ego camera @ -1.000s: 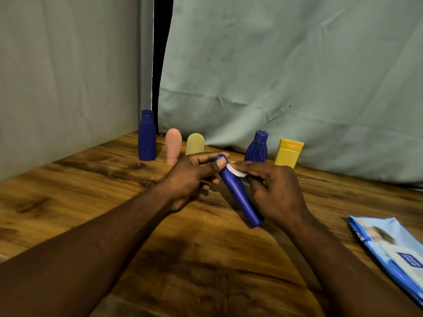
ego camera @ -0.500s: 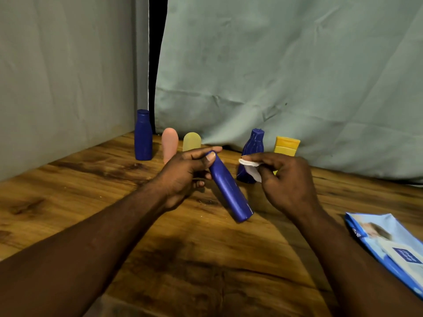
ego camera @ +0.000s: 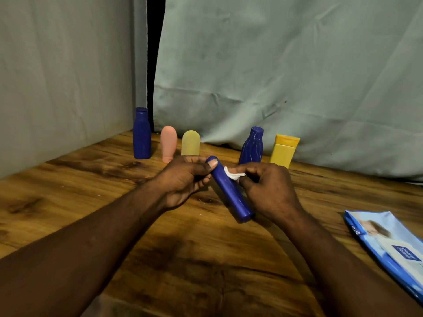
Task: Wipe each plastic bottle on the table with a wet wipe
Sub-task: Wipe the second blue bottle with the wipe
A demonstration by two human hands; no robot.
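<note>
My left hand (ego camera: 183, 179) grips the top end of a slim blue tube bottle (ego camera: 231, 193), tilted with its lower end toward me, just above the wooden table (ego camera: 91, 202). My right hand (ego camera: 267, 188) pinches a small white wet wipe (ego camera: 233, 175) against the bottle's upper right side. Along the back stand a tall blue bottle (ego camera: 142, 133), a pink bottle (ego camera: 168, 143), a pale yellow bottle (ego camera: 190, 143), a ribbed blue bottle (ego camera: 251, 145) and a yellow bottle (ego camera: 283, 149).
A blue wet wipe pack (ego camera: 389, 245) lies flat at the right edge of the table. Grey cloth hangs behind the bottles and along the left side.
Half a second ago my right hand held the wipe away from the tube; it has come back and presses the wipe on the tube's upper part. My left hand keeps its hold.
</note>
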